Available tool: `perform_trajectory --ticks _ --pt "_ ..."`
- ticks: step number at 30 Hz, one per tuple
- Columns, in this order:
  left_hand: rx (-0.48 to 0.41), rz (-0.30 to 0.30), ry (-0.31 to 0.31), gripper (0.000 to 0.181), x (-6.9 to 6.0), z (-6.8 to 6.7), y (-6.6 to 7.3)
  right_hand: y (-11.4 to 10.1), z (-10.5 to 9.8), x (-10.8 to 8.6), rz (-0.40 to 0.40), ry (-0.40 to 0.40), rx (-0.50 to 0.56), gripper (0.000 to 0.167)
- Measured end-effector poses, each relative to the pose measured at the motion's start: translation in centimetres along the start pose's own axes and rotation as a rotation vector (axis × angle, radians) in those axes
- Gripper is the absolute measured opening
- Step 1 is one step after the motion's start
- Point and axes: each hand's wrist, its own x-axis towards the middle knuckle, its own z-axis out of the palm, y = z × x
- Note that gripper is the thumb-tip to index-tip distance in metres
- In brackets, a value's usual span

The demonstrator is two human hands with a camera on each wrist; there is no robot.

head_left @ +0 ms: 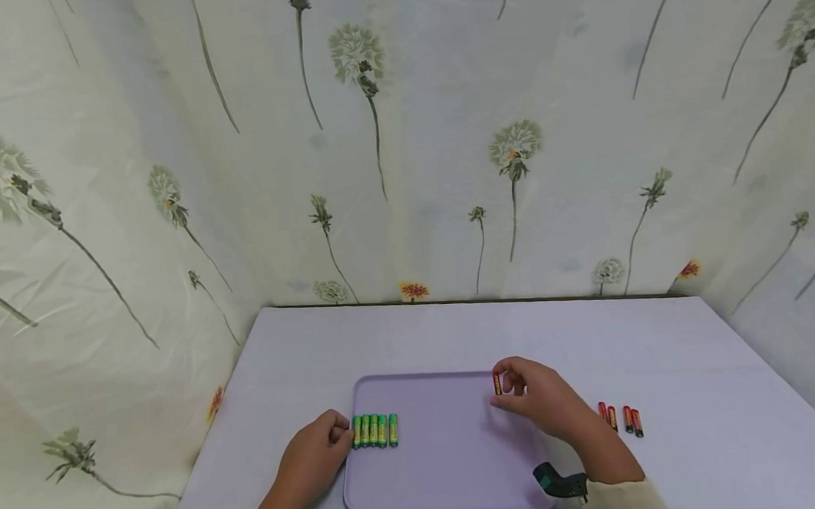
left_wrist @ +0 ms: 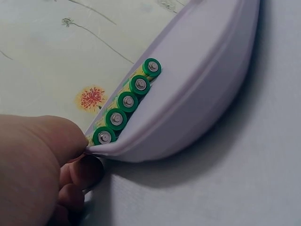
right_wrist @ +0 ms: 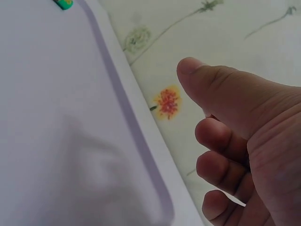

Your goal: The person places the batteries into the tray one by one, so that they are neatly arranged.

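A lilac tray lies on the table, its left rim pinched by my left hand. In the left wrist view the thumb of that hand is at the tray's rim, fingers curled below. Several green-and-yellow batteries stand in a row inside the tray, beside that rim; the rightmost is slightly apart. Above the tray's far right corner, my right hand pinches a red-and-black battery upright between thumb and fingers. The right wrist view shows this hand with the battery hidden.
Right of the tray, on the white table, lie two pairs of red batteries: one pair by my right forearm, the other farther right. A flower-patterned curtain hangs behind the table and along its sides.
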Motion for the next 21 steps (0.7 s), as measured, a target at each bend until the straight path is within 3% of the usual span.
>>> perform_trajectory --ticks 21 --pt "-0.007 0.025 0.006 0.009 0.0 0.0 -0.3 -2.8 3.7 1.5 -0.103 -0.094 0.018 0.042"
